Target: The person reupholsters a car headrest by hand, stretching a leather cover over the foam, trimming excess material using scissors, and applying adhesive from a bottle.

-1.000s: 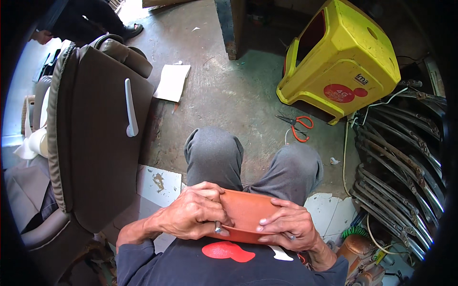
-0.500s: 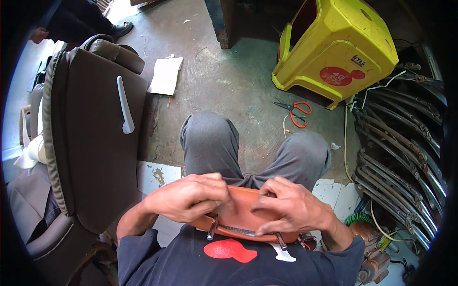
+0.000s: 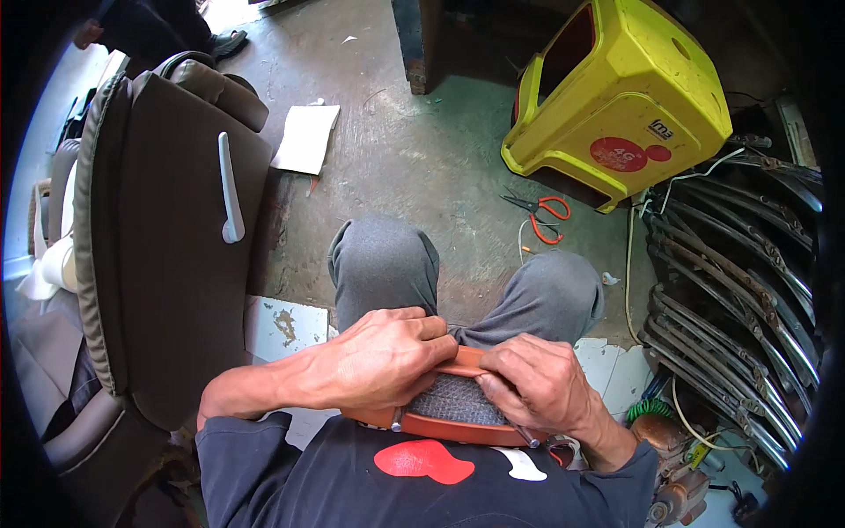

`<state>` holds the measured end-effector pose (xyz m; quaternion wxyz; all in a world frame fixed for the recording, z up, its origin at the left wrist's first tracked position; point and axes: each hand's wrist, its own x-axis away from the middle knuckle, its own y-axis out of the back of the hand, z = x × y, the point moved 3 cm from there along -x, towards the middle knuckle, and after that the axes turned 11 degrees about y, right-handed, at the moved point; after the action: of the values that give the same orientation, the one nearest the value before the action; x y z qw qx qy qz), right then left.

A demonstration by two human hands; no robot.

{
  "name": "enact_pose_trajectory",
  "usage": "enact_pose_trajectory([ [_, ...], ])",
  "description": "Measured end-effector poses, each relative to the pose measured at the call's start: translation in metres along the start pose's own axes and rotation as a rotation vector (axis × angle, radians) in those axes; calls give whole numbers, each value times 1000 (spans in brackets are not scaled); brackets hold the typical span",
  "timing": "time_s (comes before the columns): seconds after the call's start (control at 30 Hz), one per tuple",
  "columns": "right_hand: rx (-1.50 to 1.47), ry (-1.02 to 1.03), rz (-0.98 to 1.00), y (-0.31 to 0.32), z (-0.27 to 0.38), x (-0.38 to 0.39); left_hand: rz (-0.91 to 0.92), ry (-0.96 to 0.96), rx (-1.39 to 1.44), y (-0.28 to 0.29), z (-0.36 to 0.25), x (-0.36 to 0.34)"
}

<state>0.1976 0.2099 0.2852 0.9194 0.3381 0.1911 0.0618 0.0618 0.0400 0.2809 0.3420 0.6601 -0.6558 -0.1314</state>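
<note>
An orange-brown leatherette cover (image 3: 471, 434) lies across my lap, wrapped around a pad with a grey textured surface (image 3: 462, 403). Two short metal rods stick out of it toward my shirt, one near each end. My left hand (image 3: 387, 356) is closed on the cover's far edge, its fingertips partly hidden behind the knuckles. Close to it, my right hand (image 3: 539, 377) pinches the same edge between thumb and fingers. Between the hands a strip of the cover is folded up, and the grey surface shows below it.
A dark brown padded chair (image 3: 176, 238) lies at my left with a light grey lever (image 3: 231, 189) on it. Ahead are a white sheet (image 3: 306, 139), orange-handled scissors (image 3: 547, 218) and a yellow plastic stool (image 3: 629, 106). Curved metal tubes (image 3: 731, 290) are stacked at right. Another person's foot (image 3: 229, 44) shows far left.
Both hands have moved closer together along the cover's far edge. The cover is now folded back there, baring much more of the grey surface between its edges.
</note>
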Motion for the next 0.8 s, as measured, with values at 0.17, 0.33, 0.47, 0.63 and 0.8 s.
enact_pose_trajectory([
  [0.17,98,-173,172,4,1,-14,-285,-63,-44,-6,-3,5],
  [0.33,-22,40,32,-3,0,18,-319,-69,72,-9,-2,20],
  [0.47,-138,76,-157,-3,-10,20,-388,-83,186,-9,-2,27],
  [0.63,-446,153,-95,-3,-13,16,-198,-253,365,0,0,20],
  [0.8,-496,239,35,-6,-16,15,-9,-290,364,-1,-1,19],
])
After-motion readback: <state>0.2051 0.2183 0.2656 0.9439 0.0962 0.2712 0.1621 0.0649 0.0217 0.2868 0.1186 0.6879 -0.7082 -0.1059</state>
